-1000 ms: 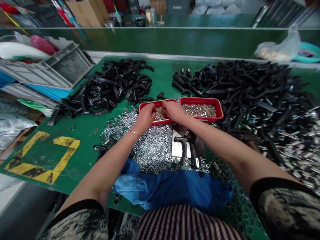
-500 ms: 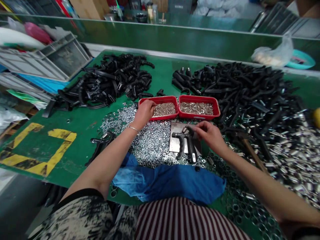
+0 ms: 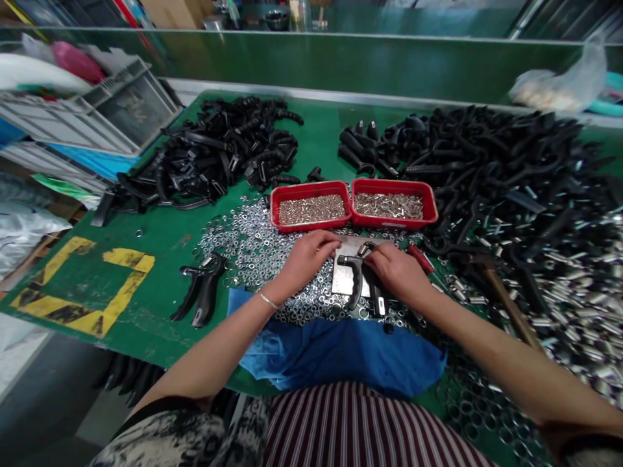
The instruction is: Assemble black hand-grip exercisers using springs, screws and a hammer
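Note:
A black hand grip with a metal spring [image 3: 357,275] lies on a small metal plate [image 3: 342,280]. My right hand [image 3: 395,269] has its fingers closed on the upper right part of that grip, near the spring. Just left of it, over the plate's upper left corner, my left hand [image 3: 310,257] is pinched; anything between its fingertips is too small to make out. Behind the hands stand two red trays, the left one [image 3: 311,227] and the right one [image 3: 395,224], both holding small metal pieces.
Metal rings [image 3: 253,250] spread left of the plate. Another black grip [image 3: 207,292] lies farther left. Piles of black handles stand at the back left [image 3: 214,152] and back right [image 3: 467,149]. A hammer [image 3: 506,298] and metal cylinders lie right; a blue cloth [image 3: 341,353] in front.
My left hand has moved from the left red tray toward the plate and the grip on it. My right hand has shifted slightly left and lower over the grip. A red-handled tool now shows beside it.

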`<state>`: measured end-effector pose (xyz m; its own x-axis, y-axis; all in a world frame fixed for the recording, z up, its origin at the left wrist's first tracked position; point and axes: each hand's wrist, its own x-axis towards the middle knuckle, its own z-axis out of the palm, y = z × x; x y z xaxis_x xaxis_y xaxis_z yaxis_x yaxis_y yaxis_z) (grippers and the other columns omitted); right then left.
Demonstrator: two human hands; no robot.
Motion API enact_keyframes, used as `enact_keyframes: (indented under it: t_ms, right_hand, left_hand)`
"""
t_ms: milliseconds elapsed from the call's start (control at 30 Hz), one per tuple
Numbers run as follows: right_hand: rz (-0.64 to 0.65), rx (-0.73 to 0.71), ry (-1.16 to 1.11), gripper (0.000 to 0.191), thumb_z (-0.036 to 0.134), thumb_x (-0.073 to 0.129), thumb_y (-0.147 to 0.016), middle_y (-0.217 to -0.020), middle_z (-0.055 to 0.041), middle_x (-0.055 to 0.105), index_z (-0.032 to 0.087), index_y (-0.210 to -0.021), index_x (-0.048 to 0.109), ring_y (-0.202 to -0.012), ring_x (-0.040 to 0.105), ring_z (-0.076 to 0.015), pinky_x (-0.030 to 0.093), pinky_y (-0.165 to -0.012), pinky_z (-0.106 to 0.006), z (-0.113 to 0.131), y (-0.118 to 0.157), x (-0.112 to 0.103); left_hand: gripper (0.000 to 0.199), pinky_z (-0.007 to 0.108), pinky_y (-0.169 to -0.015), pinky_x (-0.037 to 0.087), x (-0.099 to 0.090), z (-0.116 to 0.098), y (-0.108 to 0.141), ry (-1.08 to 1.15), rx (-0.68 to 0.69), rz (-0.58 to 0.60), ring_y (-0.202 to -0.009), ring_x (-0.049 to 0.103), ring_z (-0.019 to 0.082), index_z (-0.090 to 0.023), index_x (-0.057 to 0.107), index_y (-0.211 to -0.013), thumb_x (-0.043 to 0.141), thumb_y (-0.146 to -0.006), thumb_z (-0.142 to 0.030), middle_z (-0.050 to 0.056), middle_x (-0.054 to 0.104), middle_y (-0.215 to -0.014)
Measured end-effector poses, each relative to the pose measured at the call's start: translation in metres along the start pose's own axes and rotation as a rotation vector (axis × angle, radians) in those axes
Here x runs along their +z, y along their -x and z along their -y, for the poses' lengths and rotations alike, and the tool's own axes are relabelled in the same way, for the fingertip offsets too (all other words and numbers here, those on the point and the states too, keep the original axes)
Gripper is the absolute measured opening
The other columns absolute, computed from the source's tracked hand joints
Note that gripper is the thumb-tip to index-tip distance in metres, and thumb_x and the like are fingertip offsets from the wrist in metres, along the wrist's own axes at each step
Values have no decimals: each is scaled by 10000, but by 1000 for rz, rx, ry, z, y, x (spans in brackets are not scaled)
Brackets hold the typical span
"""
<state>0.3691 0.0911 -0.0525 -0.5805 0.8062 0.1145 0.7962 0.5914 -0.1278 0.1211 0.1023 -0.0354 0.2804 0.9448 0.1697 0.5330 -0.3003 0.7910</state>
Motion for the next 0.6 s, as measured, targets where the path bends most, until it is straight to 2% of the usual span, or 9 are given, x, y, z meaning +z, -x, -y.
enact_keyframes:
  t_ms: [133, 267, 433, 500, 600]
  right_hand:
    - [23, -54, 12, 345, 292, 354, -1051, -964, -132, 658, 202, -997, 683, -951, 600, -285, 490, -792, -384, 3, 3, 4]
    - [-2, 29, -124, 300, 315, 394, -1039, -980, -119, 644, 220, -968, 670, -929, 606, -272, 517, -785, -389, 1, 4, 9]
    - [-86, 39, -517, 215, 313, 504, -1005, -1100, -111, 645, 209, -1123, 652, -1058, 625, -261, 522, -962, -457, -13, 15, -4]
    - [-98, 72, -546, 236, 321, 516, -1000, -1130, -113, 651, 218, -1170, 642, -1102, 621, -268, 507, -998, -480, -20, 28, -13]
    - [-73, 103, -501, 244, 355, 492, -1004, -1121, -112, 669, 237, -1133, 663, -1129, 618, -287, 506, -993, -499, -35, 54, -28]
  left_hand:
    - [143, 377, -967, 483, 28, -13, 5, -210, 150, 74, -1023, 631, 190, -209, 668, -992, 541, -1010, -273, 42, 706, -1024]
    - [197, 409, -965, 430, 48, -14, 0, -401, 162, 95, -1018, 600, 224, -193, 676, -956, 531, -1016, -313, 53, 692, -997]
    - [246, 413, -922, 406, 59, -15, 1, -501, 201, 75, -993, 577, 241, -181, 684, -949, 512, -1020, -342, 66, 681, -968]
    - [246, 413, -921, 399, 61, -16, 1, -529, 228, 81, -995, 573, 244, -182, 686, -973, 507, -1021, -344, 66, 684, -976]
    - [268, 424, -911, 396, 63, -16, 0, -616, 297, 101, -977, 566, 254, -162, 685, -998, 462, -1036, -305, 88, 686, -982]
